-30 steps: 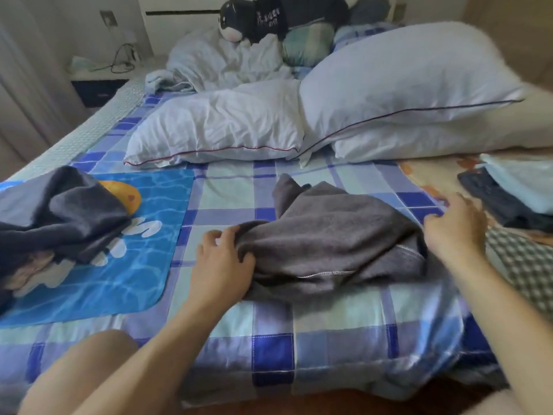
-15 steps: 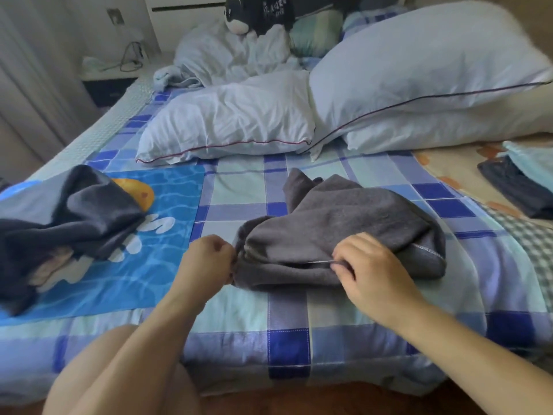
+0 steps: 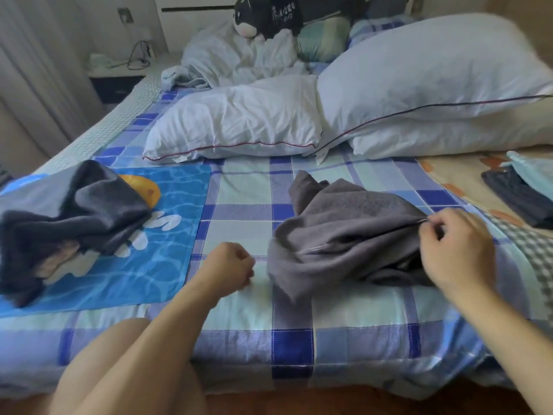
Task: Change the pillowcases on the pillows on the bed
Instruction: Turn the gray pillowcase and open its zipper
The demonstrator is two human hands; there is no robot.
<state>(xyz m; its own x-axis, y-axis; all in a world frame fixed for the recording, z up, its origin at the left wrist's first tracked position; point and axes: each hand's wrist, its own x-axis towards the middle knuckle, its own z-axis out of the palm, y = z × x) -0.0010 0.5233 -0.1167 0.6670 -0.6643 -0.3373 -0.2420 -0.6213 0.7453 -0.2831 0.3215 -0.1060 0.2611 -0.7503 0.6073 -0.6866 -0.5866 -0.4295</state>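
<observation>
While the grey pillowcase point(image 3: 344, 232) lay crumpled near the bed's point(image 3: 239, 330) front edge, the right hand point(image 3: 457, 253) pinched its stitched hem between thumb and fingers. The left hand point(image 3: 230, 265) (curled into a fist, holding nothing) rested just beside the cloth. Two white pillows point(image 3: 236, 121) lay toward the far edge.

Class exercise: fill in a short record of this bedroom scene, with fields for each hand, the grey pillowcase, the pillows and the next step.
left hand: curled, holding nothing, beside the grey pillowcase
right hand: pinches the pillowcase's stitched edge
grey pillowcase: crumpled on the checked sheet
pillows: white, bare, behind it
next step: probably find the opening and spread it
</observation>
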